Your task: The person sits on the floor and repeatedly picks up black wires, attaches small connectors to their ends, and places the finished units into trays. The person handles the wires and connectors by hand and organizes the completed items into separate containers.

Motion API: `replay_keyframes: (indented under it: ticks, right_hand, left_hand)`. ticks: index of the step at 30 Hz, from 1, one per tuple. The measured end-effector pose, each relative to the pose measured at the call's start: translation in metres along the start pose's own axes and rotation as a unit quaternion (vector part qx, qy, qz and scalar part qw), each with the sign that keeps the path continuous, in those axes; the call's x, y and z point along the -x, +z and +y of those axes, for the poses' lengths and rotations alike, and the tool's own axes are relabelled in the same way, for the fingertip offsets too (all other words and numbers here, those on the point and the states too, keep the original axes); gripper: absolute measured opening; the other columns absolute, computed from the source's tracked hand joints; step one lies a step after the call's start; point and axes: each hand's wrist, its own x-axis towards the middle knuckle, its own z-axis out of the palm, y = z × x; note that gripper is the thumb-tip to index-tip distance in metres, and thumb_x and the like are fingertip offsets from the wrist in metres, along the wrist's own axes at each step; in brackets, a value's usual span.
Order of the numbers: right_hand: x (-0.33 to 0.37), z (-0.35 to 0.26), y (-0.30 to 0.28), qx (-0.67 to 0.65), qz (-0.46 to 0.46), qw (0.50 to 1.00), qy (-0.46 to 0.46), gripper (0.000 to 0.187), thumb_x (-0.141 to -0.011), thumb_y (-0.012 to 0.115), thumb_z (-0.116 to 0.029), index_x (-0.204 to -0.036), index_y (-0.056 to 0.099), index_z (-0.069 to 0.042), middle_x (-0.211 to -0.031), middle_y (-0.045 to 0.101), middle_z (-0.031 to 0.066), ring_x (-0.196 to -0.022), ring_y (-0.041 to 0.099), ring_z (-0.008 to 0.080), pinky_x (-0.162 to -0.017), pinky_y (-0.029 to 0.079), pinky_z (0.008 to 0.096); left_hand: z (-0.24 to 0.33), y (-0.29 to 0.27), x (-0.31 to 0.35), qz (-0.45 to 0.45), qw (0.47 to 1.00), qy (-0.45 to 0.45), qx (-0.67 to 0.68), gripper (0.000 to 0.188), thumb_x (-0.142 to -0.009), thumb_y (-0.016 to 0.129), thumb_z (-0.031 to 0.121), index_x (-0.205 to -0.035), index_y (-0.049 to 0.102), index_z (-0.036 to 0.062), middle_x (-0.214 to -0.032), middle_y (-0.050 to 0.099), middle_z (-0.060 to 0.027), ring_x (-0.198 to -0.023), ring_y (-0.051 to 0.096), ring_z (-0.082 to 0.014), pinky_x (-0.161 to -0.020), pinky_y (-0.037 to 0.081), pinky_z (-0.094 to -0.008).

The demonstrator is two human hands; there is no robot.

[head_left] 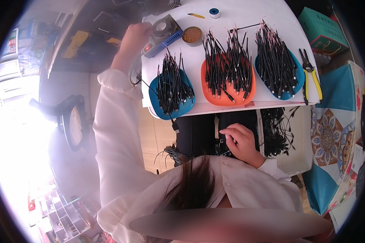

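My left hand (138,35) reaches to the far left of the table, against the side of a grey and blue box-shaped device (163,36) with a round top and a red-lit switch. Its fingertips are hard to make out there. My right hand (241,141) is held over my lap with the fingers curled in. Whatever they may hold does not show against the dark trousers. In front of me, black cables with plugs and stripped ends lie in a blue tray (178,112), an orange tray (227,97) and a second blue tray (299,81).
A round tin (192,36) with brownish contents, a solder wire spool (214,13) and a yellow cutter knife (196,15) lie at the back. Yellow-handled pliers (312,77) rest at the right edge. More cables (275,131) fill a white bin (299,148) beside my legs. A green box (323,31) stands right.
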Motion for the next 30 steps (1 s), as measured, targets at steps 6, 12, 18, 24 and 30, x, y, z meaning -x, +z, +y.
replay_keyframes:
  ticks: [6, 12, 18, 24, 30]
  right_hand:
    - [0.001, 0.000, 0.000, 0.006, 0.001, 1.000, 0.003, 0.015, -0.079, 0.062, 0.001, -0.092, 0.067, -0.005, -0.083, 0.061, 0.0090, -0.072, 0.062, 0.0266, -0.063, 0.051, 0.0343]
    - [-0.001, 0.002, 0.001, -0.015, 0.032, 0.999, -0.036, 0.017, -0.081, 0.061, 0.005, -0.094, 0.068, -0.004, -0.083, 0.061, 0.0077, -0.055, 0.051, 0.0172, -0.047, 0.041, 0.0270]
    - [0.001, -0.001, -0.001, -0.004, 0.012, 1.000, -0.009, 0.016, -0.079, 0.062, 0.001, -0.093, 0.066, -0.005, -0.083, 0.061, 0.0090, -0.071, 0.061, 0.0269, -0.062, 0.051, 0.0341]
    - [0.006, -0.003, 0.001, 0.006, 0.016, 1.000, -0.003, 0.014, -0.079, 0.062, 0.001, -0.091, 0.067, -0.005, -0.084, 0.062, 0.0089, -0.071, 0.062, 0.0272, -0.063, 0.051, 0.0339]
    - [0.013, -0.009, 0.005, -0.031, 0.023, 0.999, -0.018, 0.014, -0.084, 0.060, 0.002, -0.095, 0.067, -0.002, -0.083, 0.061, 0.0071, -0.059, 0.054, 0.0160, -0.054, 0.043, 0.0262]
  left_hand:
    - [-0.001, -0.003, -0.007, -0.025, 0.998, 0.033, -0.043, 0.012, -0.083, 0.065, 0.008, -0.094, 0.068, 0.0034, -0.080, 0.067, -0.0182, -0.074, 0.064, -0.0372, -0.068, 0.050, -0.0401]
    - [-0.002, -0.001, -0.013, -0.035, 0.997, 0.036, -0.056, 0.012, -0.083, 0.065, 0.008, -0.094, 0.069, 0.0045, -0.080, 0.067, -0.0182, -0.075, 0.064, -0.0376, -0.069, 0.051, -0.0411]
    - [-0.001, 0.000, -0.014, -0.032, 0.997, 0.041, -0.066, 0.012, -0.083, 0.065, 0.008, -0.094, 0.069, 0.0039, -0.080, 0.066, -0.0187, -0.075, 0.064, -0.0384, -0.068, 0.051, -0.0417]
    - [0.019, -0.018, 0.005, 0.004, 0.999, -0.044, 0.012, 0.015, -0.083, 0.065, 0.008, -0.096, 0.068, 0.0025, -0.081, 0.068, -0.0176, -0.075, 0.066, -0.0343, -0.069, 0.052, -0.0368]
    - [0.097, -0.096, 0.087, 0.167, 0.963, -0.074, 0.196, 0.016, -0.085, 0.066, 0.012, -0.098, 0.071, 0.0046, -0.081, 0.072, -0.0072, -0.066, 0.066, -0.0144, -0.064, 0.051, -0.0277]
